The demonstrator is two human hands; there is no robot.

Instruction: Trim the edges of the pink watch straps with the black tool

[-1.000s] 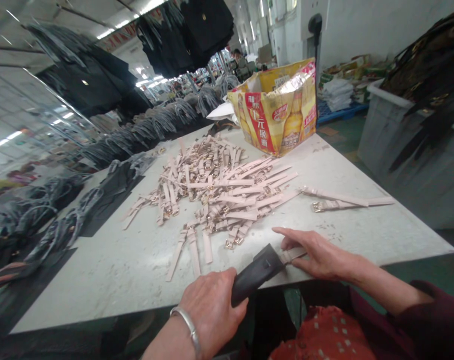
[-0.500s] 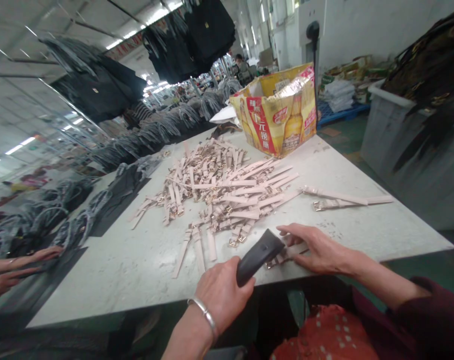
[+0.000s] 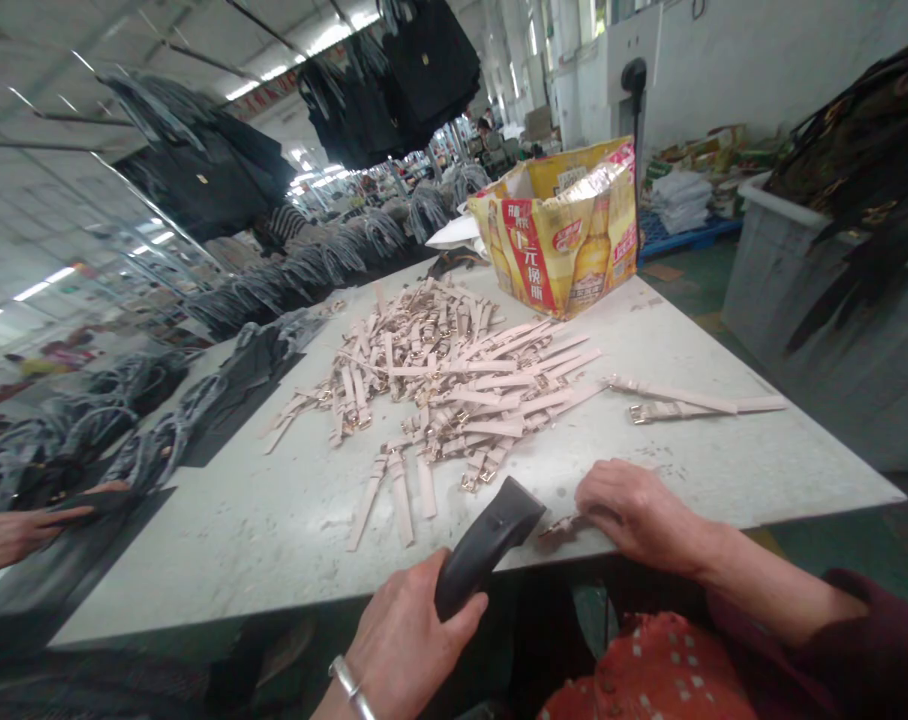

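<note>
My left hand, at the table's front edge, is wrapped round the lower end of a curved black handle-like piece; its exact kind is unclear. The wider end of this piece points up and right over the table. My right hand is closed over a buckle strap close to the tabletop. Only the strap's buckle end pokes out to the left, as my fingers cover the rest. Beyond both hands lies a heap of pale pink buckle straps, and two loose straps lie to its right.
A yellow beer carton stands at the back of the white table. Another person's hand is at dark bag pieces on the left. A grey bin stands to the right on the floor. Black bags hang overhead.
My left hand has drawn back left and down with the black piece. My right fingers have curled in over the buckle strap, which shows less now. The other person's hands have moved.
</note>
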